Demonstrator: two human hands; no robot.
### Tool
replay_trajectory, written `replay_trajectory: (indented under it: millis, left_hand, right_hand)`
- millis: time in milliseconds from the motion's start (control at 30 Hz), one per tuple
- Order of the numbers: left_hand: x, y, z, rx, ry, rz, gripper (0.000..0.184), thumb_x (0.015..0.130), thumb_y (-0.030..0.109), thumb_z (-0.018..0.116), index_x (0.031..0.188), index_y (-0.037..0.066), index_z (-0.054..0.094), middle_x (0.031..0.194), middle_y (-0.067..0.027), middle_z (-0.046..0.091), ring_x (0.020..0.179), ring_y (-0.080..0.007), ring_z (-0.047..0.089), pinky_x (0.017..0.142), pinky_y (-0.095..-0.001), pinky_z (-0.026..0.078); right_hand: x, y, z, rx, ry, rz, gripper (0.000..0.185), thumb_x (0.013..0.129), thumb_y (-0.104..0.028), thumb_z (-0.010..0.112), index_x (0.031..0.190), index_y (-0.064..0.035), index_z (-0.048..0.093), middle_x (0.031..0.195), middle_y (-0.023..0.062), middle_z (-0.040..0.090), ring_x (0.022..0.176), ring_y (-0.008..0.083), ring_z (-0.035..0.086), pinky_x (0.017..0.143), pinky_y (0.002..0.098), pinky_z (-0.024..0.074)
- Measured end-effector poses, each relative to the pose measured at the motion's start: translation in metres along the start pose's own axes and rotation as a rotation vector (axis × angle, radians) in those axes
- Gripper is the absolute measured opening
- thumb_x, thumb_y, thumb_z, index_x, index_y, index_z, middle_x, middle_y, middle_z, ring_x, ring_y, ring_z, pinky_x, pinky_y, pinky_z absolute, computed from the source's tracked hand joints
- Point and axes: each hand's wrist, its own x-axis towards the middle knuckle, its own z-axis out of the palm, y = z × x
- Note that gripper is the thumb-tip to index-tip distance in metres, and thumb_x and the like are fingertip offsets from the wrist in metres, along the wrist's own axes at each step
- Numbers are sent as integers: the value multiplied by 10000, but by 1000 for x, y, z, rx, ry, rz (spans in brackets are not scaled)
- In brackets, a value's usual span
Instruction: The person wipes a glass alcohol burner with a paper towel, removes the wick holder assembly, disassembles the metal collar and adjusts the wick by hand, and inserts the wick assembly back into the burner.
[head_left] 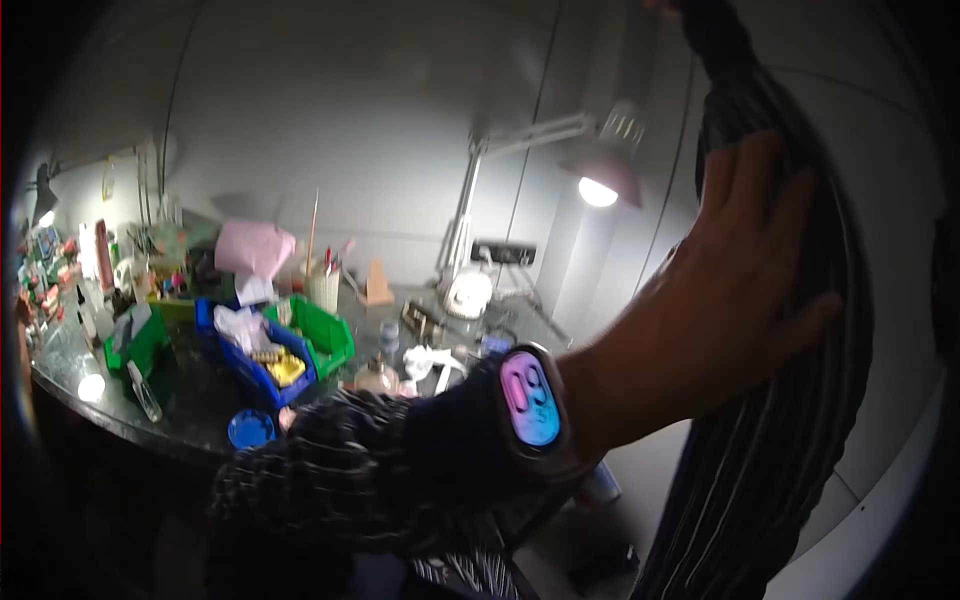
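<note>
My left hand (735, 265) lies across the striped sleeve (790, 400) of my raised right arm. Its fingers are stretched out and spread, with the thumb apart at the lower right; the palm is hidden. On my left wrist a smartwatch (531, 402) has its screen lit pink and blue. Only a blurred bit of my right hand (665, 5) shows at the top edge, above the dark cuff (715, 40), so its fingers cannot be made out.
A dark workbench (195, 400) carries a blue bin (265, 375), green bins (335, 350), a blue round dish (251, 430), a pink cloth (255, 247) and a cup of tools (323, 288). A lit desk lamp (600, 185) reaches over from the back. Pale wall panels (360, 130) stand behind.
</note>
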Motion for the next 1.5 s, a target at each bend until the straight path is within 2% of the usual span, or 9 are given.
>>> replay_trajectory:
  millis: [133,267,633,767,833,1033,1200,1333,1500]
  left_hand:
    - [36,2,-1,-142,65,-121,591,870,197,647,1240,-135,328,1162,-281,371,1107,-419,433,924,-471,435]
    - [23,41,-4,-135,-57,-191,436,909,138,589,1182,-121,368,1084,-256,392,974,-377,450,865,-470,405]
    - [22,83,-23,39,-170,199,285,876,121,630,1013,-87,492,1001,-195,461,888,-302,491,780,-381,482]
    - [31,92,-36,23,-224,2,216,861,108,639,927,-48,505,927,-163,478,860,-278,490,753,-393,481]
    - [35,89,-36,92,-188,169,151,872,22,585,956,-40,475,901,-150,484,823,-266,479,759,-375,450]
    - [50,136,-51,-136,-165,-165,187,805,-100,455,971,-36,399,741,-241,547,687,-392,584,565,-465,435]
    - [25,148,-52,-129,-399,-315,312,862,-9,470,1166,-67,439,800,-274,609,657,-374,639,540,-433,481]
    - [-14,175,-44,-566,-267,-528,165,1014,125,403,945,-9,471,565,-152,484,481,-294,527,475,-344,406]
    - [-31,187,-50,-658,-351,-457,112,1006,66,381,914,23,428,488,-165,389,376,-311,438,400,-376,303]
  right_hand:
    - [19,-19,-37,-1228,8,-174,447,915,-469,510,827,-54,652,784,110,701,647,277,679,558,444,539]
    - [-18,-39,-64,-1079,361,-244,404,883,-459,559,908,-66,654,876,120,701,742,284,684,655,446,545]
    - [-97,-80,-117,-1030,547,-141,358,821,-401,634,980,-84,678,971,146,694,895,297,681,768,426,541]
    - [-127,-81,-109,-1187,618,-175,316,801,-346,649,1008,-109,686,1018,137,695,962,307,679,813,437,542]
    - [-129,-86,-102,-1278,607,-146,247,828,-267,631,1026,-131,689,1029,105,700,977,295,677,816,443,541]
    - [-126,-118,-101,-987,555,22,261,822,-327,598,860,-86,691,884,127,715,855,287,706,802,444,549]
    - [-100,-99,-155,-574,595,-120,413,827,-395,563,581,-69,626,537,49,594,520,187,611,544,342,497]
    - [-95,-58,-201,-309,856,-94,400,841,-406,561,727,-35,658,687,71,642,620,167,621,620,314,515]
    - [-123,-20,-208,-116,865,-16,358,859,-350,531,754,-30,653,669,52,628,588,151,590,579,294,471]
